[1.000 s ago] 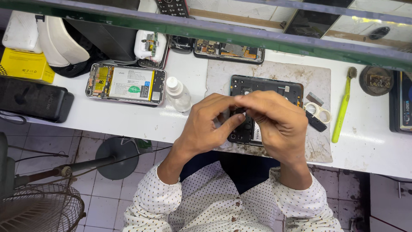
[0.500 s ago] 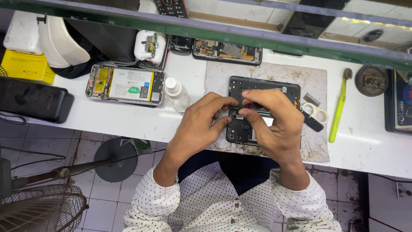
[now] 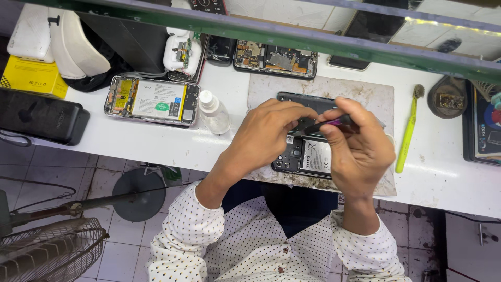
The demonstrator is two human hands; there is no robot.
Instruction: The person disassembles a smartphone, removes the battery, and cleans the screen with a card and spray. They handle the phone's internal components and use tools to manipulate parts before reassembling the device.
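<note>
Right hand (image 3: pixel 360 151) pinching dark slim tool (image 3: pixel 331 124), tip pointing left. Opened black phone (image 3: pixel 308 154) lying directly beneath both grips on worn mat (image 3: pixel 376 99), long axis running away from person. Left hand (image 3: pixel 266 133) pressing phone's upper edge, fingers curled, nearer tool tip.

Single head camera, looking straight down, workbench (image 3: pixel 172 141) close.

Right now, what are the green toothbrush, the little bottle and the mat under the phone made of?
Toothbrush: likely plastic; smooth, bright yellow-green handle, bristles at the top.
Bottle: looks like clear, glossy plastic with a white cap; see-through with highlights.
Mat: probably rubber or silicone; matte grey, stained, lying flat with worn edges.
Phone: dark plastic inner frame, seemingly, with a white label.
</note>
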